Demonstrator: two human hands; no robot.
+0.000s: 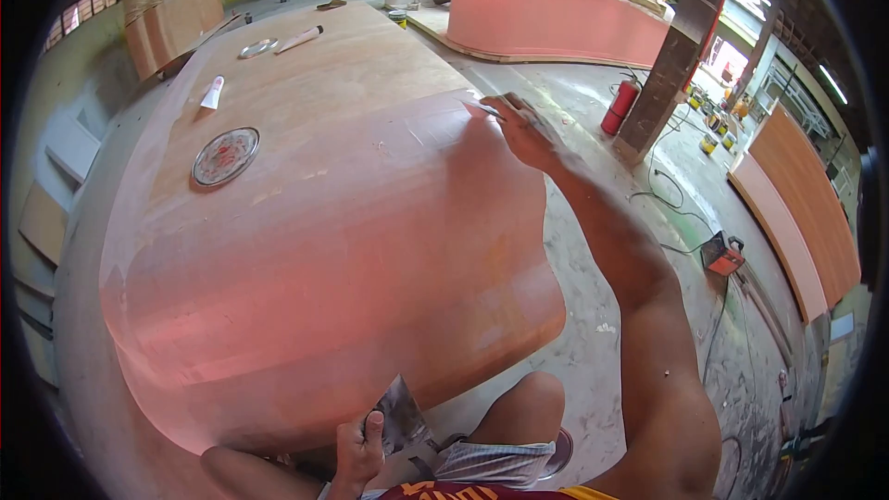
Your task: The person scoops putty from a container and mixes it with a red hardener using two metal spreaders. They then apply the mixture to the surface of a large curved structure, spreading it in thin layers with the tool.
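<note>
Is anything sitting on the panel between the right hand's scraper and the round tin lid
Nothing visible. The right hand holds its scraper on the panel, and bare surface runs across to the round lid.

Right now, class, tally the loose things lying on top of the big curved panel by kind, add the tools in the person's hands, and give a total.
Round tin lids: 2 (near lid, far lid)
Tubes: 2 (white tube, far tube)
Scrapers in hand: 2 (left hand holds a putty knife; right hand holds a blade)
Total: 6
</note>
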